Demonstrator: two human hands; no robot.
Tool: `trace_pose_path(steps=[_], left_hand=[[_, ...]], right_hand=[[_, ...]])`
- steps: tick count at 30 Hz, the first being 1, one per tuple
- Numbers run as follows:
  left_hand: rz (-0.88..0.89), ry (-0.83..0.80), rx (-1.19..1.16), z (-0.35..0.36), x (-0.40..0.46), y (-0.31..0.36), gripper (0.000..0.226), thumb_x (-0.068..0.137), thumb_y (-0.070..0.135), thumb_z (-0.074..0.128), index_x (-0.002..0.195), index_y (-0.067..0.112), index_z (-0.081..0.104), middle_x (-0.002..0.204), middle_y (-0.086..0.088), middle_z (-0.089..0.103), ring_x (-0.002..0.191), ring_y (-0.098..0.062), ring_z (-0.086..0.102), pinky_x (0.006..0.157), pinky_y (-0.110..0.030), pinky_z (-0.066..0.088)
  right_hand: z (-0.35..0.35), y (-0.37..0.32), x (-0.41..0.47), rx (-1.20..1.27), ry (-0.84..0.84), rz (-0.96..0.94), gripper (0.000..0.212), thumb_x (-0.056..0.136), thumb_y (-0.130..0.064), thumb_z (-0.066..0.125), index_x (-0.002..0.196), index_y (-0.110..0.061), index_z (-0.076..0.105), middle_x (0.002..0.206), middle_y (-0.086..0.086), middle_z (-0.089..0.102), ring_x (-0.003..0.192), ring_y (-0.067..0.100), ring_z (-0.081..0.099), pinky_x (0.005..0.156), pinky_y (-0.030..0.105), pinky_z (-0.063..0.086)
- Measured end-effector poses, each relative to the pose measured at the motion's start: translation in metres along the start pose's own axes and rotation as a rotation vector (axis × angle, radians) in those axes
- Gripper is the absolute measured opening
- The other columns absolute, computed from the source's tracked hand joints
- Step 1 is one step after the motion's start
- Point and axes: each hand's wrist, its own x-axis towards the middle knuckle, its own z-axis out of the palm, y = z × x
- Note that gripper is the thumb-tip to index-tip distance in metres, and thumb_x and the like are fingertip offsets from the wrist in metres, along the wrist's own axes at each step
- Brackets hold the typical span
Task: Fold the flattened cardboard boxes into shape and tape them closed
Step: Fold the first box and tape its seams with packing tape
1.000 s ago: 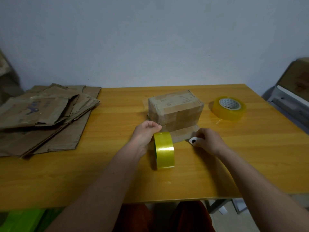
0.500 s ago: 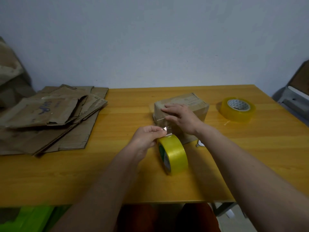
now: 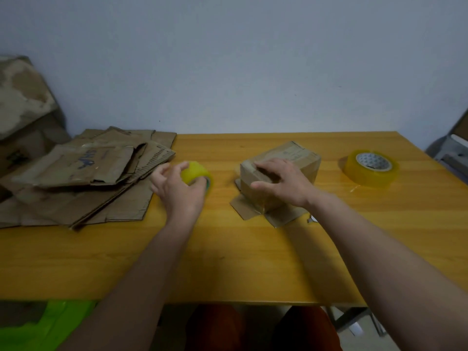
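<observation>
A small folded cardboard box (image 3: 296,155) stands mid-table, with two flaps (image 3: 247,207) splayed out flat at its near base. My right hand (image 3: 282,184) presses on its top near edge, fingers laid flat and thumb stretched along the front face. To the left of the box, my left hand (image 3: 177,191) grips a yellow tape roll (image 3: 195,172) on the table beside the stack of flattened cardboard boxes (image 3: 83,178). The roll is partly hidden by my fingers.
A second, wider tape roll (image 3: 369,169) lies flat at the right of the wooden table (image 3: 253,262). A small white object (image 3: 313,219) peeks out by my right forearm. More cardboard (image 3: 22,97) leans against the wall at far left.
My left hand has carried the yellow tape roll leftward, away from the box, toward the flat cardboard. My right hand stays pressed on the box's top.
</observation>
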Motion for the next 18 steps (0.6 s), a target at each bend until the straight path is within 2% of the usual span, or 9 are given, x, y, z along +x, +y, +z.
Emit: trace_pose_path(steps=[4,6,9,13,16,18], left_hand=[[0.047,0.069,0.089,-0.002,0.017,0.008,0.049,0.085,0.021,0.068,0.132,0.015,0.057,0.142,-0.005,0.027,0.132,-0.024,0.022,0.097,-0.025,0.029],[0.073,0.045,0.124,0.000,0.024,0.010,0.051,0.085,0.026,0.068,0.133,0.014,0.056,0.144,-0.004,0.027,0.134,-0.024,0.022,0.096,-0.025,0.028],[0.100,-0.024,0.135,0.005,0.029,0.010,0.051,0.085,0.034,0.071,0.130,0.012,0.060,0.145,-0.003,0.031,0.135,-0.022,0.022,0.099,-0.025,0.027],[0.176,-0.252,0.113,0.015,0.018,0.005,0.044,0.082,0.038,0.074,0.121,0.020,0.066,0.151,0.001,0.030,0.140,-0.022,0.017,0.111,-0.034,0.023],[0.283,-0.431,0.078,0.018,0.013,-0.001,0.047,0.082,0.040,0.072,0.126,0.024,0.063,0.155,0.004,0.023,0.142,-0.018,0.013,0.110,-0.029,0.017],[0.317,-0.495,0.109,0.016,0.017,-0.005,0.044,0.086,0.041,0.067,0.127,0.026,0.062,0.156,0.005,0.020,0.143,-0.017,0.010,0.113,-0.033,0.015]], right_hand=[[-0.004,-0.010,-0.008,0.257,-0.066,-0.040,0.036,0.086,-0.041,0.065,0.119,-0.026,0.067,0.116,-0.012,0.062,0.109,0.006,0.053,0.091,0.018,0.040],[-0.008,-0.014,-0.009,0.434,-0.128,0.017,0.025,0.086,-0.034,0.067,0.107,-0.022,0.074,0.107,-0.010,0.069,0.102,0.006,0.061,0.087,0.018,0.046],[-0.010,-0.019,-0.007,0.546,-0.151,0.069,0.019,0.082,-0.031,0.072,0.093,-0.017,0.078,0.093,-0.005,0.075,0.093,0.010,0.067,0.083,0.024,0.051],[-0.001,-0.028,-0.005,0.548,-0.129,0.023,0.019,0.078,-0.023,0.077,0.096,-0.017,0.077,0.086,-0.006,0.073,0.081,0.003,0.064,0.073,0.013,0.046],[0.000,-0.028,-0.006,0.544,-0.129,-0.009,0.027,0.076,-0.019,0.078,0.102,-0.014,0.073,0.082,0.006,0.064,0.075,0.010,0.056,0.070,0.017,0.044],[0.000,-0.027,-0.007,0.482,-0.115,-0.032,0.031,0.076,-0.022,0.079,0.105,-0.017,0.072,0.084,0.006,0.059,0.078,0.014,0.053,0.072,0.022,0.043]])
